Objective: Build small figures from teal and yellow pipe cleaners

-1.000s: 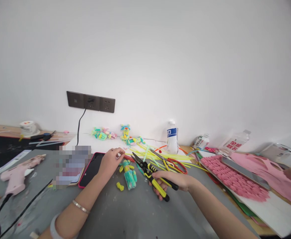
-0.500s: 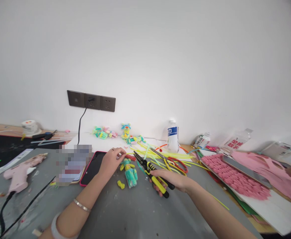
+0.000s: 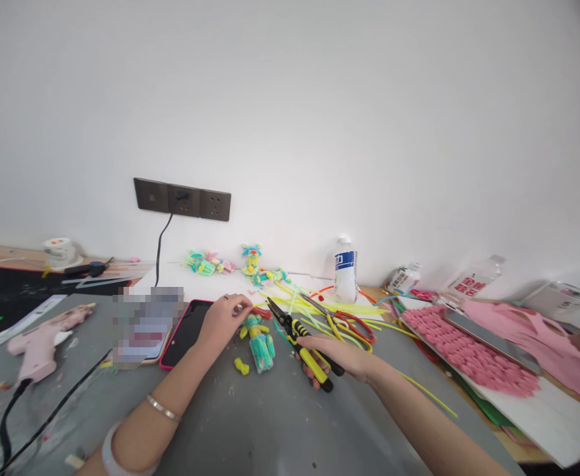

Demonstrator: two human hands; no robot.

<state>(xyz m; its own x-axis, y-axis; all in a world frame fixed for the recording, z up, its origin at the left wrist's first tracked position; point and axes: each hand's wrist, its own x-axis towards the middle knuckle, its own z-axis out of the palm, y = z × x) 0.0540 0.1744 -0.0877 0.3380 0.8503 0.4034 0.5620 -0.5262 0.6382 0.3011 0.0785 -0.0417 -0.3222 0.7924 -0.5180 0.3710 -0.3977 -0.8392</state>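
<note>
My right hand (image 3: 332, 357) is closed around the yellow-and-black handles of a pair of pliers (image 3: 297, 337), whose open jaws point up and to the left. My left hand (image 3: 220, 320) rests on the grey table (image 3: 250, 430), fingers curled in a pinch just above a small teal-and-yellow straw figure (image 3: 260, 344). What the fingertips pinch is too small to make out. A small yellow piece (image 3: 241, 367) lies beside the figure.
A phone in a red case (image 3: 183, 334) lies left of my left hand. Red-handled scissors (image 3: 342, 320) and yellow straws (image 3: 320, 311) lie behind the pliers. A pink glue gun (image 3: 42, 340) is at left, a bottle (image 3: 344, 271) by the wall, a pink board (image 3: 463, 360) at right.
My right hand with the pliers has slid slightly left and toward the figure. The left hand has hardly moved.
</note>
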